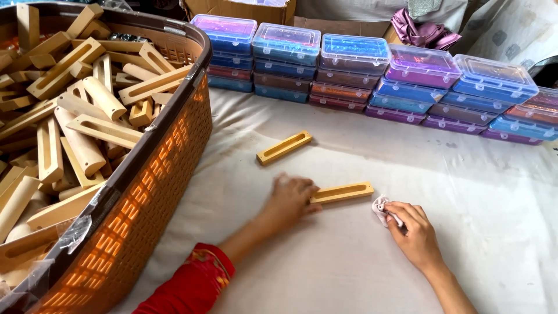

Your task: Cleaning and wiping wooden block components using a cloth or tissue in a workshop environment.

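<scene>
Both hands on white cloth, one slotted block in hand.
Left hand [289,197] grips end of slotted wooden block [343,192]; right hand [414,231] pinches small white rag [381,207] just beside block's other end. Second block [284,147] lies apart, further back. Woven basket [157,192] of blocks at left; stacked plastic boxes [372,75] along back.

Left hand [290,197]: lower centre of frame, palm down, fingers pressed flat, blurred.
Right hand [414,229]: lower right, fingers curled closed in a pinch.
Left forearm: red sleeve, bottom centre.
</scene>
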